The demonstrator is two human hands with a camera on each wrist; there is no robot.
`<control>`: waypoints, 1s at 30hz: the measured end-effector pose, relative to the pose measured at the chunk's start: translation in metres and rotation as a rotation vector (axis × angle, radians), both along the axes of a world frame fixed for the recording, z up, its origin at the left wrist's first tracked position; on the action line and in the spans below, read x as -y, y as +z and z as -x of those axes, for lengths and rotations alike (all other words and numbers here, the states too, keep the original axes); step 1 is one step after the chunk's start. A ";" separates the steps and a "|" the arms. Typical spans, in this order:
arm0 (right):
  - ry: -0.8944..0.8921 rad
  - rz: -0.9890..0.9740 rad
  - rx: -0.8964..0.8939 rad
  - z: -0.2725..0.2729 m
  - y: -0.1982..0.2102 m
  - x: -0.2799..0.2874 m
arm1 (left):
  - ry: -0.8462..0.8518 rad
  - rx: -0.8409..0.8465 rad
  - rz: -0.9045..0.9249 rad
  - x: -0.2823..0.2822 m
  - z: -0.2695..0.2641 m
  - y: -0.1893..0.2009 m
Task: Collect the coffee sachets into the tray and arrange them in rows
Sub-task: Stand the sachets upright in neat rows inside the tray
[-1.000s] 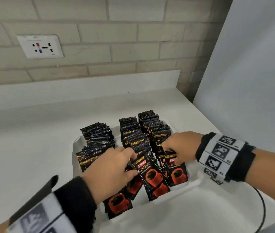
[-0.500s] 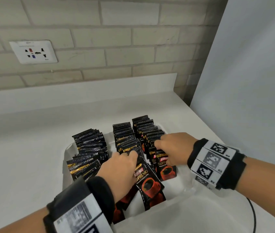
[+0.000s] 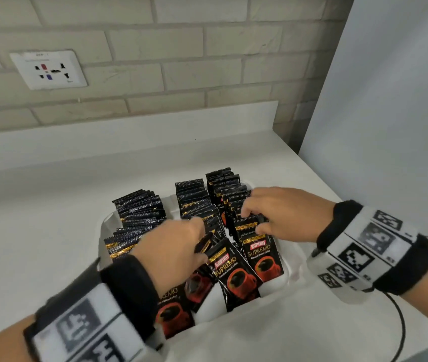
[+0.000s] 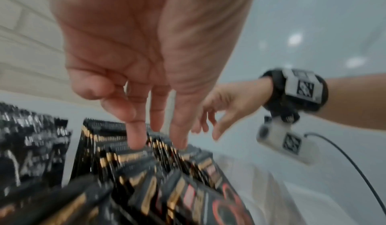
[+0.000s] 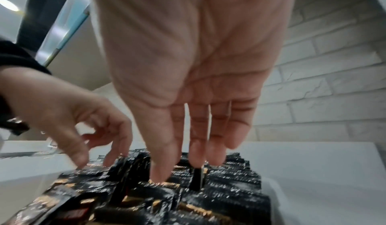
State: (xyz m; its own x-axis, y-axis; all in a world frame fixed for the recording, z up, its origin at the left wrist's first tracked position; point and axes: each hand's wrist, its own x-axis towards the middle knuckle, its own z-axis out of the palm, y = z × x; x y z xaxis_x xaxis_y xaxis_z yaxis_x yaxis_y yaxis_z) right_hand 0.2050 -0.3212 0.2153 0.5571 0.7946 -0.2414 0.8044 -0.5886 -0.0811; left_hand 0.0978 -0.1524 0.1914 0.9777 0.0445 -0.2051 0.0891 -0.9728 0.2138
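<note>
The coffee sachets (image 3: 197, 205) stand in three rows inside the white tray (image 3: 295, 259) on the surface. Left hand (image 3: 171, 246) and right hand (image 3: 281, 212) each work a spread grip, fingertips pressing sachet tops. Probable fault: excess pressure tips the leaning front sachets flat, collapsing a row.

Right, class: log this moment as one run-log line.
left hand: fingertips on middle-row sachets | right hand: fingertips on right row | tray: three rows, front ones leaning

the head camera looks down at the worktop (image 3: 51, 231); both wrist cameras look close along the fingers, sharing the tray (image 3: 295, 259).
</note>
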 end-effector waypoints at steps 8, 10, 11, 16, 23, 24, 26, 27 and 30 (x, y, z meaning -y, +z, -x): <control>0.305 0.193 -0.045 0.017 -0.021 -0.043 | 0.178 0.086 0.120 -0.049 0.036 0.045; 0.386 0.256 0.030 0.019 -0.027 -0.052 | 0.230 0.119 0.178 -0.058 0.047 0.046; 0.409 0.267 0.063 0.020 -0.029 -0.055 | 0.253 0.129 0.207 -0.062 0.051 0.044; 0.369 0.170 0.055 0.021 -0.028 -0.057 | 0.255 0.064 0.220 -0.070 0.062 0.028; 0.262 0.006 -0.008 0.014 -0.014 -0.041 | 0.123 -0.014 0.006 -0.061 0.062 0.015; 0.219 -0.040 -0.054 0.012 -0.010 -0.037 | 0.127 -0.005 0.013 -0.063 0.062 0.015; 0.119 -0.118 -0.155 0.009 0.004 -0.025 | 0.146 0.016 0.055 -0.066 0.061 0.016; 0.069 -0.143 -0.194 0.007 0.011 -0.018 | 0.153 0.021 0.072 -0.068 0.062 0.016; -0.027 -0.129 -0.226 -0.002 0.025 0.001 | 0.194 0.021 0.127 -0.072 0.065 0.014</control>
